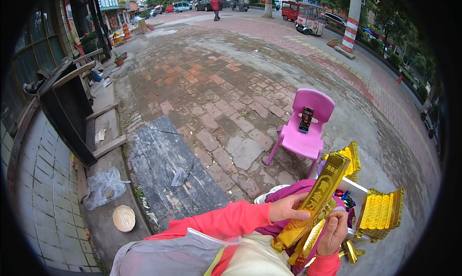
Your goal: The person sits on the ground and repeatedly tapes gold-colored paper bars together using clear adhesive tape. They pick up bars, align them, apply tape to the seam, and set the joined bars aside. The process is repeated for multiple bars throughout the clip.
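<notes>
My left hand (290, 207) is closed, with thumb and fingers gripping a long, flat gold foil strip (321, 184) printed with dark characters. The strip slants up and away over my lap. Beside it, my right hand (335, 230) pinches the edge of a second folded gold foil piece (308, 240); part of this piece is hidden by the fingers and the first strip. Just right of my hands, a white box (360, 191) holds small shiny foil items (347, 199) in several colours. A stack of gold foil bars (380, 211) leans at the box's right side.
More gold bars (354, 155) lie behind the box, and loose gold pieces (353, 252) on the ground. A pink plastic chair (303, 138) ahead carries a small dark box (306, 119). To the left are a dark board (166, 165), a bowl (124, 218) and a clear plastic bag (106, 187).
</notes>
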Demonstrator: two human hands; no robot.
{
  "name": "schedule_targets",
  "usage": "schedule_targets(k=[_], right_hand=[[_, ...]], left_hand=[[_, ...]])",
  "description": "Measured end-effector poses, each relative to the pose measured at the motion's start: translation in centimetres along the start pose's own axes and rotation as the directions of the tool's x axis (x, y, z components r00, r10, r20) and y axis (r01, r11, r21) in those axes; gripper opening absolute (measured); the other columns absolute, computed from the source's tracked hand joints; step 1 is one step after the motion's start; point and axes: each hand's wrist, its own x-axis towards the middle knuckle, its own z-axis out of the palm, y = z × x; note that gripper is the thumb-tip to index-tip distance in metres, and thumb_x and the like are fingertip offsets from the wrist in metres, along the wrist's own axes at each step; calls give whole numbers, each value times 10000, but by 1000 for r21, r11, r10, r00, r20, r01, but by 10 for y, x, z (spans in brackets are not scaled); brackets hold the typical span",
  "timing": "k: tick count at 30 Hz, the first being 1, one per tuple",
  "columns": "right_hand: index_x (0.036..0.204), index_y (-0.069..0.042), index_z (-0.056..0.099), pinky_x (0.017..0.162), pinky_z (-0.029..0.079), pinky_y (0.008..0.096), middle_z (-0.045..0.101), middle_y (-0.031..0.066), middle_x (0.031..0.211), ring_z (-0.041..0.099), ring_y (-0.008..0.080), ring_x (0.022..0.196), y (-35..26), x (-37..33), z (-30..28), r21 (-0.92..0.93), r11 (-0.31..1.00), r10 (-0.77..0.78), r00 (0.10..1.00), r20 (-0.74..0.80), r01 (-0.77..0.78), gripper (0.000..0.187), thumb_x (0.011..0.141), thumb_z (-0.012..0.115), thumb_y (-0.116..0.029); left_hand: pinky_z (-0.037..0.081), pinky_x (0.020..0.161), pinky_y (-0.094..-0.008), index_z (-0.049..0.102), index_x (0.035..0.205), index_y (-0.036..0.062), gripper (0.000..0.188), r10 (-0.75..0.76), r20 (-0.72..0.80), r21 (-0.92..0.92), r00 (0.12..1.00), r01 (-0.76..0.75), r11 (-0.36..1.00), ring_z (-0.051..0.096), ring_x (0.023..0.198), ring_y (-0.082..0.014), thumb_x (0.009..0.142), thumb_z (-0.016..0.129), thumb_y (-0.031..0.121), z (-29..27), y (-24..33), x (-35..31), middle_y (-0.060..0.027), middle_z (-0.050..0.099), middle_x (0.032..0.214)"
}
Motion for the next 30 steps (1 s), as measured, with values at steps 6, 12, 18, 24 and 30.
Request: schedule_targets(k=[6, 12, 18, 24, 30], right_hand=[[1488, 18, 316, 974, 466, 314, 561, 166, 1310, 585, 218, 1167, -6, -5, 27, 201, 976, 45, 975, 217, -89, 699, 1007, 611, -394], [1496, 34, 323, 1059, 436, 350, 554, 171, 1343, 564, 233, 1242, -8, -14, 41, 302, 918, 156, 935, 318, -256, 619, 966, 611, -103], [1479, 60, 414, 1053, 431, 365, 581, 194, 1313, 572, 268, 1217, -18, -20, 42, 73, 993, 66, 955, 288, -90, 593, 985, 618, -198], [1282, 43, 616, 966, 466, 353, 645, 184, 1221, 641, 268, 1091, -24, -1, 29, 14, 998, -56, 990, 132, 54, 364, 1058, 518, -226], [1249, 32, 649, 1039, 459, 392, 659, 204, 1231, 637, 331, 1136, -39, 29, 44, 75, 988, -144, 977, 154, 134, 299, 1040, 541, -153]], left_hand=[[393, 1109, -342, 407, 1463, 32, 684, 173, -222, -13, 960, -180, 984, 497, 1297, -163, 951, 740, 340, 13, -12, 5, -65, 531, 1376], [429, 1073, -345, 377, 1449, 31, 656, 176, -351, 51, 920, -169, 984, 532, 1230, -160, 958, 738, 275, 15, -1, 6, -78, 541, 1330], [503, 960, -304, 209, 1596, 69, 767, 448, -624, 211, 640, -414, 885, 614, 1087, -154, 991, 673, 155, -28, 50, 12, -96, 584, 1267], [503, 932, -266, 538, 1437, 56, 421, 419, -573, 353, 704, -250, 902, 619, 1044, -92, 1042, 593, 192, -51, 70, -8, -22, 644, 1150], [528, 925, -297, 541, 1425, 46, 405, 471, -619, 249, 628, -412, 876, 652, 1024, -142, 1052, 572, 202, -66, 90, -10, -59, 672, 1157]])
